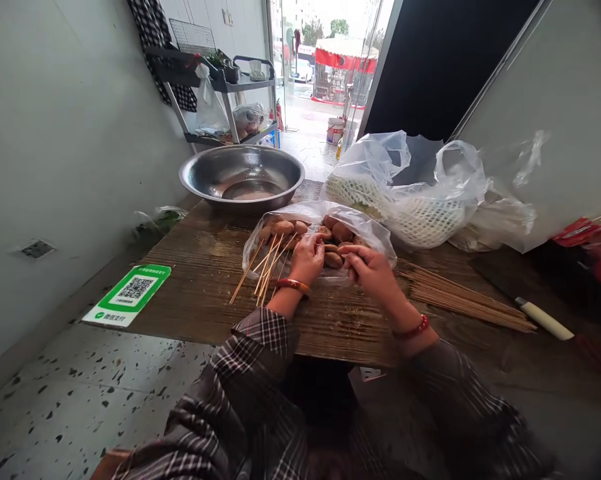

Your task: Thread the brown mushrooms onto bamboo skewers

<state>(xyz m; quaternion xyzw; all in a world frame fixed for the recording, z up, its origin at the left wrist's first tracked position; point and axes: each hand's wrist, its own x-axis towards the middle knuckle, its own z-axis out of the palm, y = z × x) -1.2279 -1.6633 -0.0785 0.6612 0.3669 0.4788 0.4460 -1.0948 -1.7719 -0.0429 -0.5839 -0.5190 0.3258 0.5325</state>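
Observation:
A clear plastic bag lies spread on the wooden table, holding several brown, rounded pieces. Over its front middle is my left hand, fingers bent together in a pinch; whatever they hold is too small to name. My right hand is closed just to the right, its fingertips by a brown piece at the bag's front. On the left side of the bag, several wooden skewers stick out toward me from brown pieces. A pile of loose skewers rests on the table right of my right hand.
A large metal basin stands behind the bag. White plastic bags with net-wrapped contents are at the back right. A knife lies at the right. A green payment card sits at the left edge of the wooden table.

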